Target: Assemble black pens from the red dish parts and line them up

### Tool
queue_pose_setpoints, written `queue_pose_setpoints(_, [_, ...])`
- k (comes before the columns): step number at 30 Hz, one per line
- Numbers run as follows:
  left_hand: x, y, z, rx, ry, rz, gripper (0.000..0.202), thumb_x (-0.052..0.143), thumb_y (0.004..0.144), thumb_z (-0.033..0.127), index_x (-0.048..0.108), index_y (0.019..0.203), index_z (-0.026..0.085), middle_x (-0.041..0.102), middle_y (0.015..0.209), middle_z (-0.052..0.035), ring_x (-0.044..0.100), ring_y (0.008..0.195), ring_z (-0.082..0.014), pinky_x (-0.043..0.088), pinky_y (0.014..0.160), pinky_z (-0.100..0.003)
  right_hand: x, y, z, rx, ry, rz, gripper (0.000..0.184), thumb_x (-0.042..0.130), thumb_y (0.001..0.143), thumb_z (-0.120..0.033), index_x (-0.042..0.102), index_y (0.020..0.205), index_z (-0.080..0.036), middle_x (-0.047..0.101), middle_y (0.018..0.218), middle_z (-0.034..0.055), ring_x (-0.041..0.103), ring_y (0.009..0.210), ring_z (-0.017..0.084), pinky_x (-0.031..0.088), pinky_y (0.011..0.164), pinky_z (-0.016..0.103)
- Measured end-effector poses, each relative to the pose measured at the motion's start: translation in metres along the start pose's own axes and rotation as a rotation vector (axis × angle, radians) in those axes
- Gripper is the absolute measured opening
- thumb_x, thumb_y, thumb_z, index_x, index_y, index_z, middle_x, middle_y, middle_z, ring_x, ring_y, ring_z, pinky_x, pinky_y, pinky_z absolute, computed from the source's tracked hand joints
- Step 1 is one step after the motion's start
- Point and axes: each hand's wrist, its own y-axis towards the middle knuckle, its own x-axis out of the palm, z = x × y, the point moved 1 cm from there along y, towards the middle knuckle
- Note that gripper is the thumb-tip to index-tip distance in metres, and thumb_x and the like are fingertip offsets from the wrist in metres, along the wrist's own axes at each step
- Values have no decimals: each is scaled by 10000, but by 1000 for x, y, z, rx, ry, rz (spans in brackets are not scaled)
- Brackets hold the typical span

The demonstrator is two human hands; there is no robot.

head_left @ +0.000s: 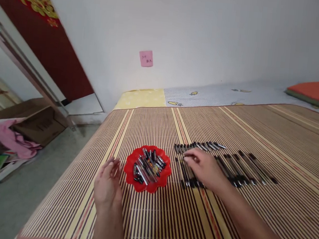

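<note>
A red scalloped bowl [128, 169] sits on the striped mat, filled with dark pen caps and clear pen pieces [147, 168]. Just off its left rim is my left hand [109, 187], fingers loosely bent and apart, holding nothing that shows. My right hand [206, 170] is over the laid-out pens, thumb and forefinger pinched at the left part of a row of short dark pen caps [206, 146]. Whatever is between those fingertips is too small to make out. Long dark pens [244, 168] lie side by side right of the hand, and more pens [184, 173] lie partly hidden under it.
The slatted mat [139, 222] covers a bed against a white wall, which bears a pink note [146, 58]. An orange folded cloth [315, 90] lies at the far right. On the floor at left are a cardboard box [44, 126] and a pink cloth [14, 140].
</note>
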Motion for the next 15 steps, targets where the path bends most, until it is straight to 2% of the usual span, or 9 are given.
queue_pose_setpoints(3, [3,0,-4,-87,-1,-9,131,612,794,113,704,879,150,720,884,-65,675,846,-136,498,854,-280,45,14,-30,-32,-69,-136,210,586,885,-210,676,1074,-184,695,1093,91,653,980,218,484,853,334])
queue_pose_setpoints(5, [5,1,-5,-101,2,-28,133,598,800,96,699,879,131,724,870,-85,687,843,-149,503,885,-295,61,20,-37,-9,-152,-177,228,588,847,-102,674,1047,-170,685,1106,102,640,1011,222,463,870,325])
queue_pose_setpoints(8, [5,1,-5,-91,9,-59,119,606,797,97,694,874,118,726,840,-93,696,806,-160,517,880,-311,65,19,-36,45,-242,-177,240,560,816,-22,673,968,-169,695,1033,99,650,925,204,450,802,291])
queue_pose_setpoints(11, [5,0,-6,-124,38,-95,89,621,794,120,689,850,114,727,811,-94,698,762,-164,530,845,-316,58,9,-34,82,-309,-183,184,578,823,-53,666,917,-184,701,905,68,651,822,193,429,717,272])
queue_pose_setpoints(15, [6,-3,-7,-111,61,-102,105,657,768,155,688,860,117,724,799,-87,690,747,-162,525,827,-321,55,-7,-46,23,-403,-95,148,573,845,-91,658,936,-172,680,997,92,648,876,217,431,727,297])
